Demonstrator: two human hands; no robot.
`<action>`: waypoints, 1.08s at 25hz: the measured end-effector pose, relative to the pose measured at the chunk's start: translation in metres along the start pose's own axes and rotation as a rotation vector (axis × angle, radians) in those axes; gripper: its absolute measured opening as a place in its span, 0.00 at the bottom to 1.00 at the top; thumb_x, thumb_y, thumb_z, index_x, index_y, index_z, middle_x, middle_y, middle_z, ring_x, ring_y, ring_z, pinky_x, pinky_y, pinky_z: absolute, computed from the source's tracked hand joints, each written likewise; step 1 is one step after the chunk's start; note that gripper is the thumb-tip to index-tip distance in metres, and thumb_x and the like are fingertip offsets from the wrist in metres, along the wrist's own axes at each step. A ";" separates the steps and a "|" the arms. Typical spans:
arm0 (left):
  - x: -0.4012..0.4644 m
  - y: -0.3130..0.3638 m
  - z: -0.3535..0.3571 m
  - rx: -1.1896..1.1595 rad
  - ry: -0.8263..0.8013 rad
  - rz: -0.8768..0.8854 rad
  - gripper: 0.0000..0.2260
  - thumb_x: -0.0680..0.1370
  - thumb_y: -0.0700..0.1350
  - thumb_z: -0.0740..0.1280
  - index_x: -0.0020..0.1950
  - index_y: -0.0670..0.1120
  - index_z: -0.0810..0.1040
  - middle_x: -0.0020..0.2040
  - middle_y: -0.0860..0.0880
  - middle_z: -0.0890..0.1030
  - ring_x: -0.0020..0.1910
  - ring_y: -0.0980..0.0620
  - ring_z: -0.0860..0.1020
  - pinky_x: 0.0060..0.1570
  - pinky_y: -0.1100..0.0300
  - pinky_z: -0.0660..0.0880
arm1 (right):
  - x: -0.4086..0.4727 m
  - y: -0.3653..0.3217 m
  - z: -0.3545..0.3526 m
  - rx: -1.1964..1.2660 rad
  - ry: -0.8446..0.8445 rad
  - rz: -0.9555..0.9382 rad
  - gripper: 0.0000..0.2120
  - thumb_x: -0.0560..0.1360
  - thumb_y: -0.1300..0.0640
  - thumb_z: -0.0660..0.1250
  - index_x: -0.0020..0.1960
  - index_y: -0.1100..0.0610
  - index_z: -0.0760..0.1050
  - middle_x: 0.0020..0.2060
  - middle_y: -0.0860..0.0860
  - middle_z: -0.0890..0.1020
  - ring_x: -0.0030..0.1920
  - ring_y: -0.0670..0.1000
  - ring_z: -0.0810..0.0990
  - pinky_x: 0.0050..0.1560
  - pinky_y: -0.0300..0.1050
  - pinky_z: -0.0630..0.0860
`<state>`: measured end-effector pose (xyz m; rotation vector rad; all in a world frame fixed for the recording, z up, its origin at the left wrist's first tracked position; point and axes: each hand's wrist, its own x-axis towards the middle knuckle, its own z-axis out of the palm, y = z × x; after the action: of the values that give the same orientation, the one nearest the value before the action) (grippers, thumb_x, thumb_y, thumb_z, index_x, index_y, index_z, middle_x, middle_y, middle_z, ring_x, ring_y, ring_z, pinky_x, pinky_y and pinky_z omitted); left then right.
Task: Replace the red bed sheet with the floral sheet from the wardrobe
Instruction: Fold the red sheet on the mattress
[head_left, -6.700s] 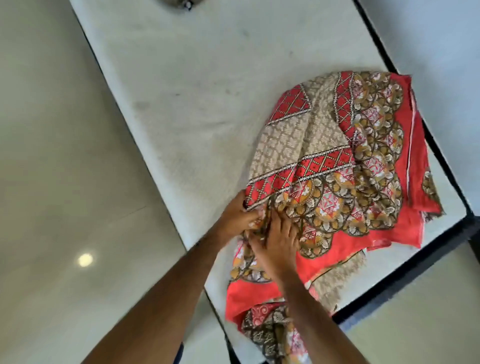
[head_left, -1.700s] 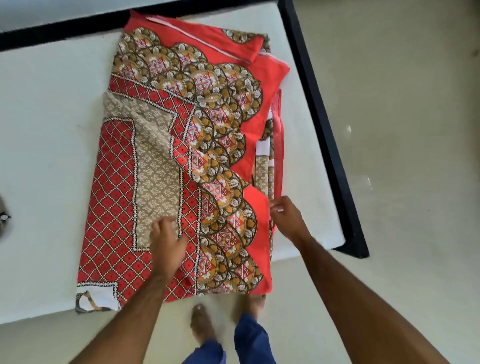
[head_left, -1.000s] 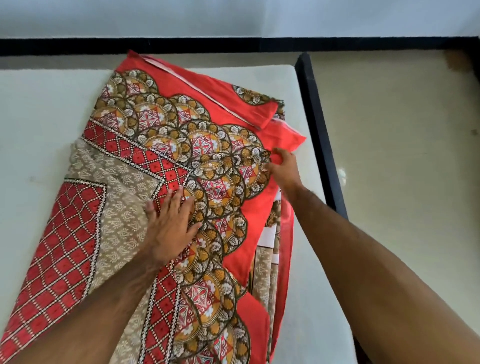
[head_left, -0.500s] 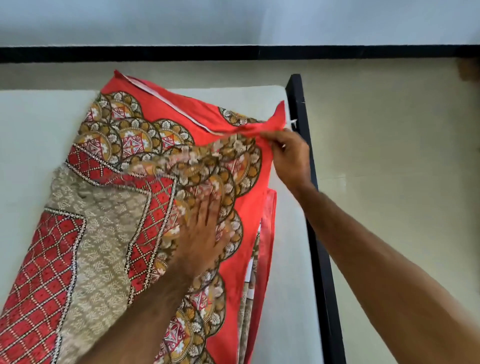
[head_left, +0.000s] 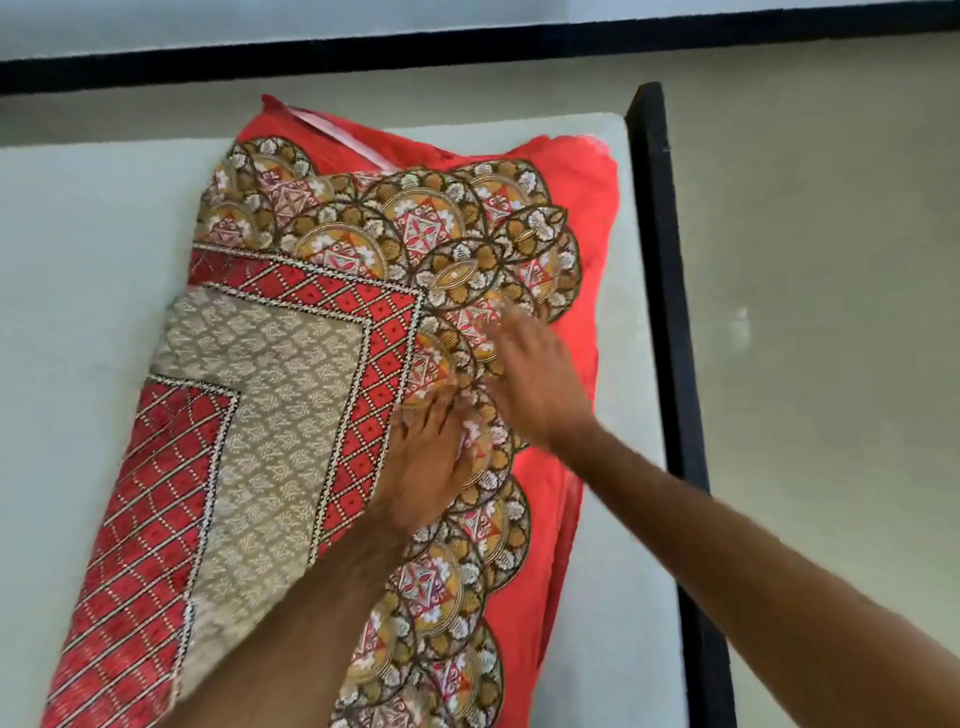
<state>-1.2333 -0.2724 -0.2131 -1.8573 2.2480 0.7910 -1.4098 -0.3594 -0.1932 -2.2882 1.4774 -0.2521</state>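
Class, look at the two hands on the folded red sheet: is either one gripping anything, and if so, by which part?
Nothing is gripped. The left hand and the blurred right hand both lie flat, fingers straight, on the folded red sheet, near its patterned border.

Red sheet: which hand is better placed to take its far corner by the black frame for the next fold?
Probably the right hand: it lies flat on the red sheet nearer the black frame and the far corner. The left hand presses mid-sheet.
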 end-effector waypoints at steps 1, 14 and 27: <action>-0.018 -0.008 0.005 -0.017 0.002 -0.078 0.29 0.83 0.56 0.55 0.82 0.52 0.49 0.83 0.50 0.46 0.81 0.48 0.45 0.76 0.32 0.47 | -0.031 -0.013 0.024 -0.086 -0.132 -0.134 0.32 0.81 0.45 0.61 0.81 0.54 0.57 0.80 0.57 0.57 0.80 0.61 0.56 0.77 0.66 0.55; -0.306 -0.155 0.081 -0.008 -0.316 -0.438 0.42 0.79 0.58 0.65 0.80 0.58 0.36 0.82 0.50 0.37 0.80 0.42 0.38 0.67 0.22 0.58 | -0.278 -0.218 0.165 -0.167 -0.423 -0.250 0.35 0.80 0.49 0.61 0.82 0.52 0.51 0.82 0.56 0.49 0.81 0.62 0.48 0.77 0.68 0.51; -0.490 -0.280 0.147 -0.911 0.318 -1.420 0.41 0.72 0.59 0.74 0.76 0.44 0.60 0.75 0.40 0.64 0.70 0.39 0.69 0.65 0.37 0.70 | -0.456 -0.398 0.259 1.254 -0.274 1.368 0.19 0.77 0.36 0.66 0.58 0.49 0.75 0.49 0.51 0.80 0.50 0.53 0.79 0.52 0.51 0.75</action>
<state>-0.8859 0.1962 -0.2265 -3.2212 0.0174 1.2008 -1.1789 0.2564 -0.2276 -0.1690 1.6239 -0.2776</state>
